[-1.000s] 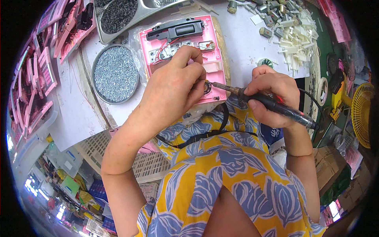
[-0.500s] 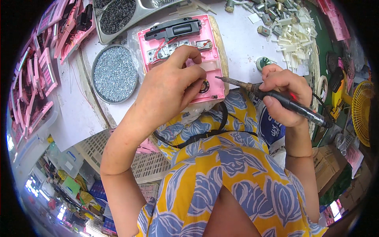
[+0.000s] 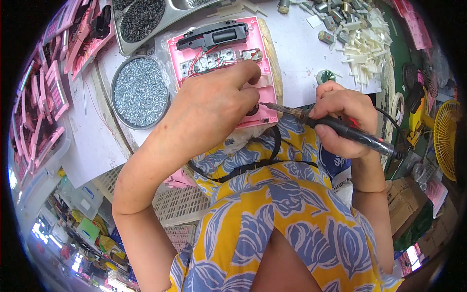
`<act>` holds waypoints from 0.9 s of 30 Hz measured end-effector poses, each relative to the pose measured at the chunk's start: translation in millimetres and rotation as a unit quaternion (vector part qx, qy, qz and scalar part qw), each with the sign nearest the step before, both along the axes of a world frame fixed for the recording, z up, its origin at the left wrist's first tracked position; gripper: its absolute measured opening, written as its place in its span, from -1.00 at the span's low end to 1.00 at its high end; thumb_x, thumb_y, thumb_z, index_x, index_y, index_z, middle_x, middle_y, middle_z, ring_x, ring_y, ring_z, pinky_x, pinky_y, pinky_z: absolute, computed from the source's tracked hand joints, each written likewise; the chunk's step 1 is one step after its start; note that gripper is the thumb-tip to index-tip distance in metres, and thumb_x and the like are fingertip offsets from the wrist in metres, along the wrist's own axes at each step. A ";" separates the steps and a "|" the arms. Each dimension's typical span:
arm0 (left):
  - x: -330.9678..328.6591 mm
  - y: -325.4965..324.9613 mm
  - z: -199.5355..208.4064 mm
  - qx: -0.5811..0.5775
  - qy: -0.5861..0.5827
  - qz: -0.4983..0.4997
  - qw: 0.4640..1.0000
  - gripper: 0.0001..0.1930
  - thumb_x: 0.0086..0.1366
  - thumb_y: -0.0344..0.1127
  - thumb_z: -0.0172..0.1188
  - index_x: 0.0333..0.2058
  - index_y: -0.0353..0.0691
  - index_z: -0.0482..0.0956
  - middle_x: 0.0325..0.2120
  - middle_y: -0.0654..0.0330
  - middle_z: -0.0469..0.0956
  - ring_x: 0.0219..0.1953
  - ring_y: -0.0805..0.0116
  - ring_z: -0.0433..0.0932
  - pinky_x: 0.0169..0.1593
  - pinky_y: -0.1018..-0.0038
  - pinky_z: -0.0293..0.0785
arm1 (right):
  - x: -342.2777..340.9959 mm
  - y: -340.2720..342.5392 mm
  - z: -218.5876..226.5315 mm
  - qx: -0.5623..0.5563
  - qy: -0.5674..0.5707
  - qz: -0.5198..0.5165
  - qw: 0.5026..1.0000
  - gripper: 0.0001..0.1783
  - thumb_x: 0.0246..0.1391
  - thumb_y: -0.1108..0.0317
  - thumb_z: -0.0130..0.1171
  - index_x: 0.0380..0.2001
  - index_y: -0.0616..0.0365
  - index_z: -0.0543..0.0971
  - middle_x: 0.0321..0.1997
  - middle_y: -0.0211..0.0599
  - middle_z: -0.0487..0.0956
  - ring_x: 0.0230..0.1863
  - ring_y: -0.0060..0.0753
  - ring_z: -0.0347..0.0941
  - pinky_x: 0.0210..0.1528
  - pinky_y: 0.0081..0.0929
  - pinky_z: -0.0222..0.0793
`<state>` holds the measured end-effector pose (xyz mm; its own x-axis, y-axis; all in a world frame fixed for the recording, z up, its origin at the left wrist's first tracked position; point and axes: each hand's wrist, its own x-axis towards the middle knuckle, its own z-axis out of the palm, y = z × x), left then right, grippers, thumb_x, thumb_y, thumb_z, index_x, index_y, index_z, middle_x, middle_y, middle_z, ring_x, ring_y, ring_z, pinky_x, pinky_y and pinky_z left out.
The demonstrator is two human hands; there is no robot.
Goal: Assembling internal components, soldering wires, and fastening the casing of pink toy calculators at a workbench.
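In front of me lies an open pink plastic housing (image 3: 267,51) with a black bar-shaped part (image 3: 214,36) along its far end. Metal strips and thin red wires (image 3: 195,63) run across its middle. My left hand (image 3: 221,97) reaches over the housing with fingers pinched near a small round black part (image 3: 253,110); whatever is between the fingertips is hidden. A black-handled soldering iron (image 3: 348,130) rests in my right hand (image 3: 346,114), its tip pointing left at that round part, close to the left fingertips. I cannot tell whether the tip touches.
A round dish of silver screws (image 3: 140,92) stands left of the housing, below a metal tray of dark small parts (image 3: 142,20). Pink housings (image 3: 53,87) pile up at far left. White plastic pieces (image 3: 362,51) and small motors lie at far right, near a solder spool (image 3: 326,76).
My right hand has brought the soldering iron left, its tip now over the housing by the round part. The left hand has shifted slightly, its fingers curling more over the housing.
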<state>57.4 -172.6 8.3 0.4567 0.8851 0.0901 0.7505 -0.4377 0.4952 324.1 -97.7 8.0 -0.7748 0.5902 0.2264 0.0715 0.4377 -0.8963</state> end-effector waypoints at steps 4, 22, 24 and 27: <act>-0.8 3.2 1.5 -0.011 0.020 -0.021 1.000 -0.83 0.07 -0.47 0.33 -0.32 -0.18 0.58 -0.14 0.25 0.52 -0.29 0.20 0.63 -0.31 0.32 0.56 | -3.1 -2.4 -3.3 0.001 0.009 -0.002 1.000 -0.74 -0.26 0.47 0.34 -0.36 0.15 0.65 -0.65 -0.40 0.46 -0.59 -0.36 0.38 -0.39 -0.42 0.32; -0.5 5.1 2.9 0.006 0.035 -0.039 0.999 -0.91 0.12 -0.41 0.26 -0.37 -0.20 0.57 -0.19 0.24 0.53 -0.27 0.22 0.63 -0.29 0.36 0.58 | -6.2 -4.5 1.1 -0.005 -0.011 0.008 1.000 -0.76 -0.25 0.46 0.31 -0.39 0.25 0.61 -0.52 -0.24 0.62 -0.57 -0.29 0.40 -0.20 -0.26 0.40; -0.6 5.5 2.4 0.013 0.032 -0.044 0.998 -0.91 0.13 -0.40 0.25 -0.36 -0.21 0.57 -0.20 0.23 0.53 -0.27 0.22 0.63 -0.29 0.36 0.58 | -6.9 -4.3 1.5 -0.003 -0.012 0.012 1.000 -0.75 -0.26 0.45 0.31 -0.39 0.26 0.61 -0.50 -0.21 0.64 -0.56 -0.28 0.40 -0.21 -0.27 0.41; -0.4 6.0 4.0 0.002 0.043 -0.053 0.998 -0.90 0.14 -0.39 0.24 -0.35 -0.21 0.58 -0.20 0.23 0.52 -0.25 0.23 0.62 -0.28 0.36 0.58 | -8.6 -3.9 0.2 0.024 -0.003 0.012 1.000 -0.74 -0.24 0.43 0.33 -0.38 0.27 0.61 -0.54 -0.24 0.60 -0.56 -0.27 0.39 -0.26 -0.33 0.40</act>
